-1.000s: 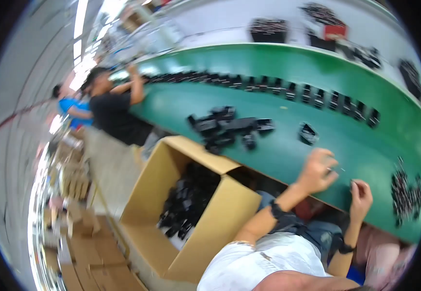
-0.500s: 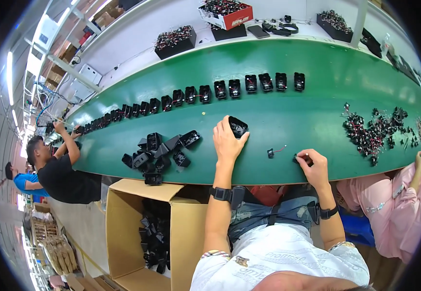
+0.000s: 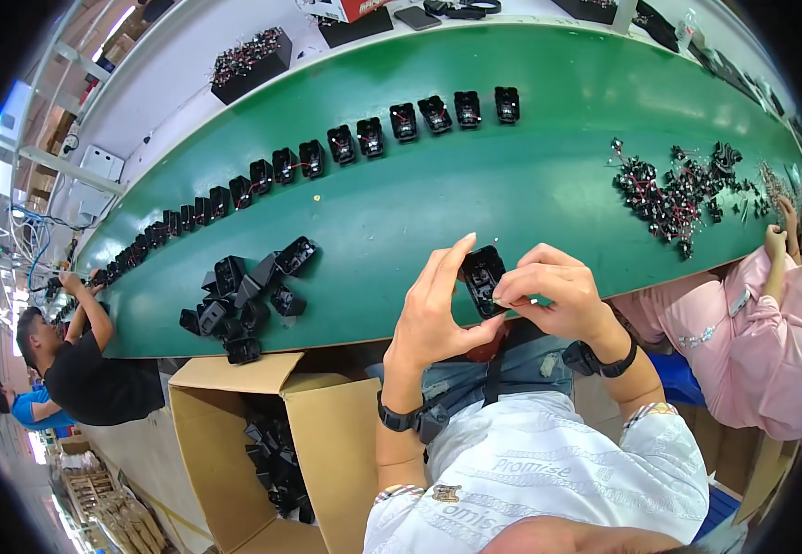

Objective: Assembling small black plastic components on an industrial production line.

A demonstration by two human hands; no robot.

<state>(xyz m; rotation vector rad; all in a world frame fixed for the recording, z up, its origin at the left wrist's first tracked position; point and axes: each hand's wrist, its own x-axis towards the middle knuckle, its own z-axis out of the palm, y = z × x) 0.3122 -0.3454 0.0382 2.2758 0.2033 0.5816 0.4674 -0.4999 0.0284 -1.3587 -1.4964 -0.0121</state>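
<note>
An open black plastic housing (image 3: 482, 275) is tilted up above the near edge of the table. My left hand (image 3: 433, 319) grips it, with the thumb along its lower end and the fingers at its far end. At the housing's right side, my right hand (image 3: 556, 294) pinches a small part mostly hidden by the fingers; a whitish tip shows between them. Left of my hands lies a loose pile of black housings (image 3: 251, 294). A heap of small black parts with red wires (image 3: 664, 198) is spread on the right.
A long row of black housings (image 3: 341, 143) runs along the green table (image 3: 475, 198). An open cardboard box (image 3: 327, 452) of black pieces stands below the edge. One co-worker in black (image 3: 96, 369) is at left; a person in pink (image 3: 733, 342) sits close on the right.
My left hand has brought the housing nearer and tilted it up. My right hand has moved left from the tabletop to the housing. The view has shifted, sliding the table's contents left.
</note>
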